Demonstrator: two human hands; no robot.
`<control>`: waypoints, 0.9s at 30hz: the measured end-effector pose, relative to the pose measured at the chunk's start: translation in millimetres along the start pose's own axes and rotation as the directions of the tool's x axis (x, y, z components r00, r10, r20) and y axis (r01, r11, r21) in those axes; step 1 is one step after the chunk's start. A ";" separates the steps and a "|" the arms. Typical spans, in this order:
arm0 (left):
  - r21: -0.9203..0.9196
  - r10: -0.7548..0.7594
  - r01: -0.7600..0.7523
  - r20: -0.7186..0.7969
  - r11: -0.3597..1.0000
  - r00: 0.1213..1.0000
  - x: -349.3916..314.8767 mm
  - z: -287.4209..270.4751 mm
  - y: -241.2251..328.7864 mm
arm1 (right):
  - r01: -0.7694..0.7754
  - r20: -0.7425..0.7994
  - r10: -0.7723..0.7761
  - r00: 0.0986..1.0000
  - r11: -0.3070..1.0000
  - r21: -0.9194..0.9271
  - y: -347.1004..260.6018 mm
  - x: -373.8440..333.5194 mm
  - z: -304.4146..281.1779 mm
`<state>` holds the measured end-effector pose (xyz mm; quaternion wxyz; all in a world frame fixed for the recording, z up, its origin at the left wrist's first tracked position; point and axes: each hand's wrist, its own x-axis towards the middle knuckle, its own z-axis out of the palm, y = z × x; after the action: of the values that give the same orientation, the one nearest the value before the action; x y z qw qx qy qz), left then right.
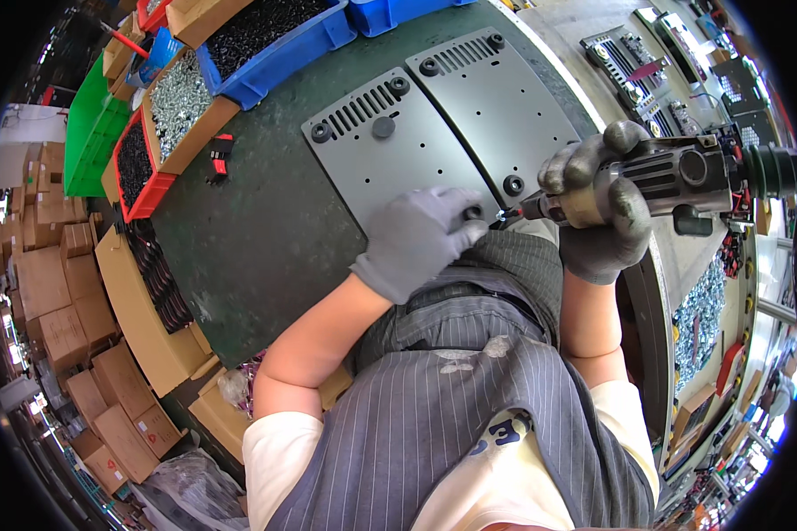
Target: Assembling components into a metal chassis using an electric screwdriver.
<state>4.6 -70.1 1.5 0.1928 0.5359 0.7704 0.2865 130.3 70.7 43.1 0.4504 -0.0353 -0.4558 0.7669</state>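
- Head view: my left hand (416, 237) pinches a black foot (473, 212) onto the near corner of the plate (398, 155) on the table (266, 239).
- Right hand (598, 208) wrapped tight round the driver (673, 177) — tip just beside the foot.
- Step, I'd say: fastening this foot; next needs the bit square on it.

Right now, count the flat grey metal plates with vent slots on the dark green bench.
2. One flat grey slotted plate lies under the gloved left hand; the other lies beside it, further right. More may be hidden.

Dark green bench (266, 239): two grey vented metal plates (390, 155) side by side, red-black clip (219, 157).
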 end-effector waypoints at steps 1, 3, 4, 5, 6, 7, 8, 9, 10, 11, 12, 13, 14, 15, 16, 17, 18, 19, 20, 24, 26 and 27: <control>-0.019 -0.002 0.002 0.013 1.000 1.000 2.2 4.4 3.4 | 0.013 0.006 -0.013 1.000 1.000 0.010 3.2 1.0 2.2; 0.074 0.032 -0.028 -0.047 0.997 0.998 7.2 10.7 7.3 | 0.009 0.051 -0.008 0.999 1.000 -0.016 10.7 3.4 7.4; 0.054 0.046 -0.043 -0.053 0.998 0.998 8.5 12.2 8.1 | 0.011 0.044 -0.009 0.999 0.998 -0.061 14.6 3.2 10.4; 0.070 0.046 -0.041 -0.070 0.997 0.996 9.1 13.0 8.4 | -0.048 0.075 0.058 0.996 0.991 -0.129 17.6 2.8 13.0; 0.111 0.013 -0.008 -0.050 0.994 0.999 10.0 12.9 8.1 | -0.073 0.029 0.080 0.996 0.980 -0.185 22.9 1.8 15.9; 0.087 0.040 -0.032 -0.089 0.996 0.995 10.4 12.4 7.7 | -0.134 0.002 0.138 0.990 0.962 -0.238 27.2 1.3 17.8; 0.131 0.061 -0.052 -0.065 0.990 0.996 10.0 11.9 7.6 | -0.232 0.013 0.241 0.970 0.945 -0.229 28.2 2.3 16.8; 0.189 0.052 -0.048 -0.015 0.981 0.999 9.9 11.3 7.7 | -0.220 0.002 0.225 0.974 0.952 -0.211 30.1 3.4 15.7; 0.167 0.079 -0.073 -0.031 0.983 0.996 9.5 11.1 8.1 | -0.278 0.055 0.301 0.952 0.926 -0.258 31.0 4.8 13.7; 0.208 0.042 -0.042 0.003 0.977 0.999 9.4 10.7 8.6 | -0.325 0.108 0.375 0.921 0.890 -0.320 32.1 6.6 11.4; 0.265 0.001 -0.004 0.013 0.964 1.000 9.3 10.3 8.8 | -0.343 0.121 0.399 0.909 0.880 -0.328 32.9 7.7 9.5; 0.248 0.003 -0.010 0.028 0.969 1.000 9.7 9.4 8.3 | -0.336 0.127 0.392 0.911 0.886 -0.319 33.5 8.6 7.7; 0.212 -0.009 0.001 0.039 0.977 0.999 10.2 7.9 7.1 | -0.321 0.181 0.376 0.909 0.906 -0.275 34.4 9.1 6.6; 0.200 -0.040 0.029 0.053 0.979 0.998 10.4 5.9 5.4 | -0.319 0.224 0.388 0.894 0.902 -0.291 34.7 9.2 5.7; 0.179 -0.025 0.016 0.050 0.984 0.998 10.9 2.9 2.5 | -0.309 0.236 0.359 0.903 0.924 -0.225 35.3 9.0 5.4; -0.093 -0.089 0.088 -0.009 0.992 0.996 11.7 -0.4 -1.6 | -0.295 0.250 0.344 0.905 0.932 -0.212 35.9 8.9 5.1; -0.355 -0.193 0.174 -0.020 0.919 0.981 12.8 -4.2 -6.6 | -0.280 0.264 0.326 0.908 0.939 -0.199 36.6 8.8 4.9; -0.358 -0.163 0.135 -0.049 0.924 0.985 14.2 -9.9 -13.9 | -0.263 0.277 0.306 0.911 0.947 -0.184 37.2 9.1 4.8; -0.734 -0.295 0.264 0.091 0.626 0.951 15.0 -15.7 -20.9 | -0.241 0.281 0.306 0.910 0.940 -0.243 37.4 9.8 4.3; -0.947 -0.342 0.271 0.201 0.173 0.918 14.8 -22.1 -28.9 | -0.367 0.243 0.419 0.875 0.901 -0.233 34.5 14.5 5.2; -0.947 -0.323 0.247 0.173 0.204 0.930 15.3 -22.9 -27.6 | -0.312 0.268 0.385 0.883 0.908 -0.279 28.0 16.5 8.9; -0.951 -0.340 0.247 0.174 0.186 0.924 15.3 -23.1 -26.0 | -0.250 0.293 0.352 0.889 0.909 -0.333 23.2 17.8 11.5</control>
<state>-33.3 -68.0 2.4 0.4998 0.1368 0.5275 0.6732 99.2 71.8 39.3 0.2274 -0.0353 -0.6229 0.7477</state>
